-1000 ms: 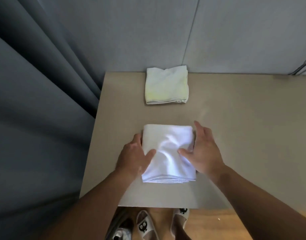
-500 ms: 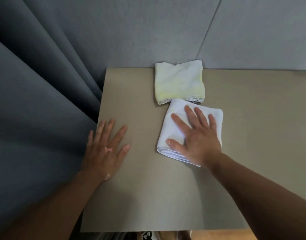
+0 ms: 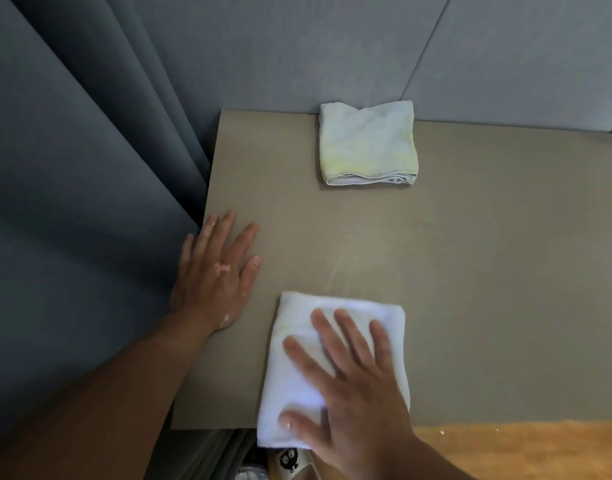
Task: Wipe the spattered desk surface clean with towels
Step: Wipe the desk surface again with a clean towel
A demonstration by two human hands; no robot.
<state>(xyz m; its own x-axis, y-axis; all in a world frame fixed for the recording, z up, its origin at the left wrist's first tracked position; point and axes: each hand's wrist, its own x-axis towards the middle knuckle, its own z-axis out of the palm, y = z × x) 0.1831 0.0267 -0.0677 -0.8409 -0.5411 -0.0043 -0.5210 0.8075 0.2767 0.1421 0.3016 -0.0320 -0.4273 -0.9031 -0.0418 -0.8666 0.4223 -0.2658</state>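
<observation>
A folded white towel (image 3: 297, 327) lies at the front edge of the tan desk (image 3: 488, 258), its near end hanging slightly over the edge. My right hand (image 3: 349, 386) presses flat on top of it with fingers spread. My left hand (image 3: 217, 268) rests flat and empty on the desk's left edge, fingers apart. A second folded towel (image 3: 366, 147), stained yellow-green, sits at the back of the desk against the wall. A faint pale streak (image 3: 335, 268) shows on the surface just beyond the white towel.
Grey curtain folds (image 3: 89, 202) hang close along the desk's left side. A grey panelled wall (image 3: 470, 57) stands behind the desk. Wooden floor (image 3: 522, 448) and a shoe with a cartoon face (image 3: 289, 460) show below the front edge.
My right hand has dragged the white towel from beside the stained towel back toward me to the front edge. My left hand stays flat at the left edge.
</observation>
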